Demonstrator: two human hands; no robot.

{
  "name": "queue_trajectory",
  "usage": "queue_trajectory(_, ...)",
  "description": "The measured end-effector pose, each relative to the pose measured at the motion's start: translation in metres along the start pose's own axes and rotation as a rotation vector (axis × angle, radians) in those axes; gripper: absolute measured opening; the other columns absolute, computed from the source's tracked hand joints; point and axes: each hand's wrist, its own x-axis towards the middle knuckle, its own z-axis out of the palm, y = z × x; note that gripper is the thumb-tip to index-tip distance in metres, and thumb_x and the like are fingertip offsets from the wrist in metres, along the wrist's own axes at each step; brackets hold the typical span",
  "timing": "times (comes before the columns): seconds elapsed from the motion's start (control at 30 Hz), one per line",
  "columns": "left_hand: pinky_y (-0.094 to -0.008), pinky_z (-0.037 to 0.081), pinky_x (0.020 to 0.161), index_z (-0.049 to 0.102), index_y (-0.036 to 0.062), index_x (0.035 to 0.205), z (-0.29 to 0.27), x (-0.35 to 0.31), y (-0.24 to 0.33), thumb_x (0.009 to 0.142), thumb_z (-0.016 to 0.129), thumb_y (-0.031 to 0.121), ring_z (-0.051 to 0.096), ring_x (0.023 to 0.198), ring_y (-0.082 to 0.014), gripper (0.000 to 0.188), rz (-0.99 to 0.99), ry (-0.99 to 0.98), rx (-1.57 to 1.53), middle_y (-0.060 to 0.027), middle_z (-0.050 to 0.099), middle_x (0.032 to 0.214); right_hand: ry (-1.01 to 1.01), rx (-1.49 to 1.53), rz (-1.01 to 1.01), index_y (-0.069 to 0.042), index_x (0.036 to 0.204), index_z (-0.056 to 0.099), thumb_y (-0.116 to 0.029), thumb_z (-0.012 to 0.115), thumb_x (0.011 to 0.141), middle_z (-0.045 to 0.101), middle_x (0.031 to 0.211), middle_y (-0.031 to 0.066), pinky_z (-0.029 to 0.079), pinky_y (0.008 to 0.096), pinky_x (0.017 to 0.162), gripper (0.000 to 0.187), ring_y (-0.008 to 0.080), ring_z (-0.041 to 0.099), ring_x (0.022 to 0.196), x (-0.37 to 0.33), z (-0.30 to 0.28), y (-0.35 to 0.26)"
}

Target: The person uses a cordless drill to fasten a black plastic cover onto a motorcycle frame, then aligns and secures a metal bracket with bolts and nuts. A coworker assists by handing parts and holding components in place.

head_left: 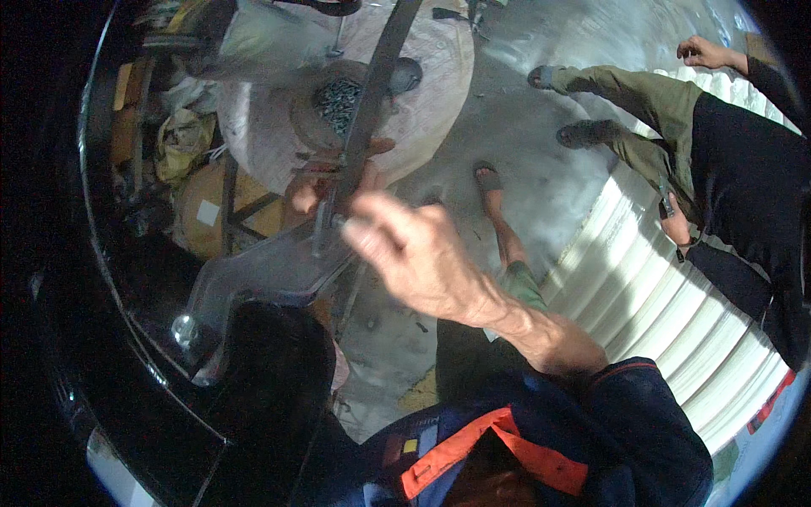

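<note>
We're looking at a round, pale-covered table (435, 110), and across it slants a long dark metal bar (369, 101), running from beyond the far edge to just past the near edge. Here's our right hand (410, 249), half curled and blurred, close by the bar's near end; we can't tell if it grips anything. The left hand (311, 190) sits at the near edge, partly hidden behind the bar, its hold unclear. Mid-table, a round bowl (303, 118) carries small metal fasteners (336, 106)!

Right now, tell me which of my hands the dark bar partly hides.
Your left hand, behind the dark bar; your right hand shows unobstructed, nearer the camera.
</note>
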Motion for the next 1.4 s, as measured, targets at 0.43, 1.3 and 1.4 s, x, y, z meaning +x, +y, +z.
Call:
queue_trajectory(0.43,-0.0255,0.051,0.057,0.004,-0.0164,0.152,-0.028,0.026,-0.019,0.071,0.087,0.046,0.054,0.077,-0.0203,0.131,0.068,-0.450,-0.126,-0.0109,0.060,0.080,-0.022,-0.990,-0.361,-0.005,0.088,0.073,-0.014,0.063,0.086,0.071,0.081,0.0173,0.056,0.0447,0.068,0.014,0.0344,0.072,0.080,0.186,-0.063,0.183)
queue_trajectory(1.3,-0.0232,0.037,0.050,0.023,-0.0170,0.148,0.013,0.001,-0.011,0.068,0.085,0.057,0.044,0.068,-0.0122,0.125,0.067,0.015,0.028,-0.0036,0.056,0.073,-0.255,-0.967,-0.535,-0.005,0.083,0.073,-0.018,0.063,0.082,0.072,0.084,0.0182,0.058,0.0421,0.068,0.017,0.0315,0.073,0.077,0.201,-0.074,0.173)
queue_trajectory(1.4,-0.0242,0.038,0.049,0.021,-0.0169,0.149,0.013,0.002,-0.009,0.067,0.087,0.053,0.044,0.069,-0.0138,0.126,0.097,-0.013,0.064,-0.0051,0.055,0.073,-0.180,0.274,0.073,0.003,0.107,0.070,-0.017,0.059,0.086,0.070,0.113,0.0163,0.055,0.0428,0.080,0.031,0.0286,0.068,0.096,0.159,-0.073,0.148)
